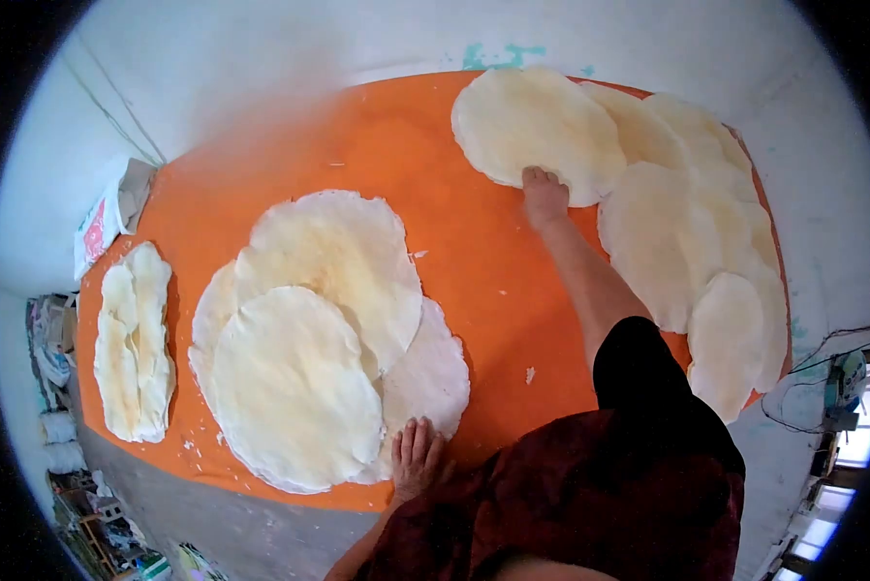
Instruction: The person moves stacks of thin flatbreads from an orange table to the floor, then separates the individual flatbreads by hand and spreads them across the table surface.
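Large, thin, round pale flatbreads lie on an orange-covered table. With my right arm stretched out, my right hand [545,198] is closed on the near edge of a flatbread [537,126] at the far side; its thumb is hidden. My left hand [418,461] rests with fingers stretched out on the lower edge of a paler flatbread [430,373] at the table's near edge. That one lies partly under other overlapping flatbreads, with a round flatbread [295,387] on top at the front and a browner flatbread [328,261] behind it.
More flatbreads [663,232] overlap along the right end of the orange table [493,320]. Folded flatbreads [135,344] lie at the left end, near a white bag [115,213]. White walls border the table. Assorted items [96,513] stand at lower left; cables [803,387] hang at right.
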`<act>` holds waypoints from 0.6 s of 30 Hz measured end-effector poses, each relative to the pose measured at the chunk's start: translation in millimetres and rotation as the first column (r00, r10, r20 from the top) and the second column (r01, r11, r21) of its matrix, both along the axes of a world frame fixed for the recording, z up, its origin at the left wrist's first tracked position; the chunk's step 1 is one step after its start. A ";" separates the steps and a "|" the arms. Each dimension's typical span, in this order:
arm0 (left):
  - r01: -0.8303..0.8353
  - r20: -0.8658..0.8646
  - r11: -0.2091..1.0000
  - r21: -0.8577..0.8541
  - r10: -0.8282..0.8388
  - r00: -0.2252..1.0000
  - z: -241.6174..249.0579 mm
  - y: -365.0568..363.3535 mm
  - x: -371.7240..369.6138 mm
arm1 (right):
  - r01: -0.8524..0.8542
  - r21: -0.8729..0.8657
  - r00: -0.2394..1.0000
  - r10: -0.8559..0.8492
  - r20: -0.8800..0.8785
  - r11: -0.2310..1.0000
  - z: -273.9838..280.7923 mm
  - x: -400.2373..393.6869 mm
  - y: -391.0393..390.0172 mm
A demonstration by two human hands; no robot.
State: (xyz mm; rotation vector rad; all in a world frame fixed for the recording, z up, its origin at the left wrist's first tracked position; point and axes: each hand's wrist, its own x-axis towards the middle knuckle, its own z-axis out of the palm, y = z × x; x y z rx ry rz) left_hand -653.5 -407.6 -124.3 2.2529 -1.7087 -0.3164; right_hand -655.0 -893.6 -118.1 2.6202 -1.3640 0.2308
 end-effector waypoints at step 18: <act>-0.412 -0.825 0.875 0.255 -0.025 -0.564 47.9 -80.9 20.6 | -0.453 0.530 0.876 0.248 0.413 0.717 71.0 -203.2 327.5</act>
